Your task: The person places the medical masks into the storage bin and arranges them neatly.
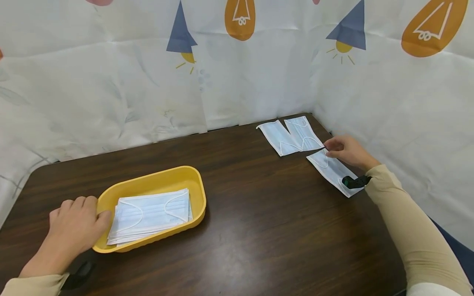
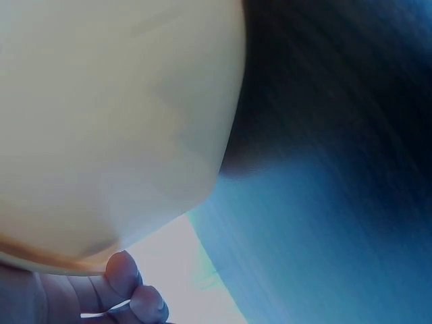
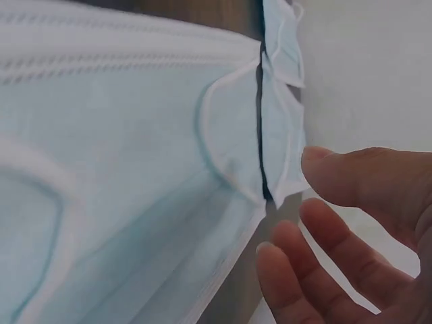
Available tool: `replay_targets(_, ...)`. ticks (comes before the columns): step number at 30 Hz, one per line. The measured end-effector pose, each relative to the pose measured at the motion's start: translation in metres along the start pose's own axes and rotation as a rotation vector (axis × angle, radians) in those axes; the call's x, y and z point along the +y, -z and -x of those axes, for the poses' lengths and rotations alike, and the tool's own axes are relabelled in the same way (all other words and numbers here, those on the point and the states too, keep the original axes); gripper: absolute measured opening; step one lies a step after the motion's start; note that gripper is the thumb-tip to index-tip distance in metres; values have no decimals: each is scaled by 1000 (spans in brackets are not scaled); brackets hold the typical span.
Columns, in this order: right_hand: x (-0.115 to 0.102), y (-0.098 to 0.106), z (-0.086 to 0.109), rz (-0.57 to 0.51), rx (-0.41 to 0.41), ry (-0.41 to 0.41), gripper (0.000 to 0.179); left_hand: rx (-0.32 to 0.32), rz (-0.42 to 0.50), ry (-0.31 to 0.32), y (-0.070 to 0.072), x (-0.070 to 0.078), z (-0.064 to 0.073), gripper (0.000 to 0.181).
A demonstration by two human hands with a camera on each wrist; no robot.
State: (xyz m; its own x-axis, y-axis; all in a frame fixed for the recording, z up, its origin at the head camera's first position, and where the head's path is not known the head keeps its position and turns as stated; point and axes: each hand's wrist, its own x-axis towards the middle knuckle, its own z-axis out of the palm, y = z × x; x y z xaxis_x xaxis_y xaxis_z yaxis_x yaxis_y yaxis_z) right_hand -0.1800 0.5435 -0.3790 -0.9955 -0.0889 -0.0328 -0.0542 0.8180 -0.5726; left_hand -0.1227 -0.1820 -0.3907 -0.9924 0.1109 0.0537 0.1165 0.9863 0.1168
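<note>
Biggest first: patterned white cloth [image 1: 111,90] backs the whole scene from my head cam, w/ blue cones & orange bulbs printed on it. Below it, dark wood-grain counter [image 1: 252,222]. Tan R sleeve [image 1: 414,222] reaches in from lower R.

Yellow tub [image 1: 177,176] sits on the counter's L half, long & shallow. Inside it, a mask stack [image 1: 153,211], pale blue, lying flat, edges a bit fanned, approx. against the near wall.

My L hand [image 1: 75,226] grasps the tub's L end, thumb over the rim; L wrist cam gets fingertips [image 2: 123,270] at the rim, tub wall filling most of that view.

My R hand [image 1: 348,151] is over at the far R, w/ thumb & fingers parted & bent, nothing gripped afaict; can't tell if it's touching a mask. Near mask [image 1: 331,172] lies flat on the counter just under it. Two more, L mask [image 1: 277,137] & R mask [image 1: 303,133], lie side by side just beyond, close to the back edge.

Smallest: black strap [image 1: 357,181] on the R wrist, then thin white ear loop [image 3: 204,125] on the near mask.
</note>
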Motion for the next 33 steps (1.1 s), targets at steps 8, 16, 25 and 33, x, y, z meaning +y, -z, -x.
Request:
replay_targets(8, 15, -4, 9, 37, -22, -28, 41, -13, -16, 4, -1, -2, 1, 47)
replay_targets(16, 24, -6, 15, 29, -17, -44, 43, 1, -8, -2, -1, -3, 1, 43)
replay_targets(25, 25, -5, 16, 51, -4, -100, 42, 13, -5, -3, -1, -1, 0, 43)
replay_targets(33, 25, -1, 17, 81, -10, -189, 42, 5, -11, -1, -1, 1, -1, 43)
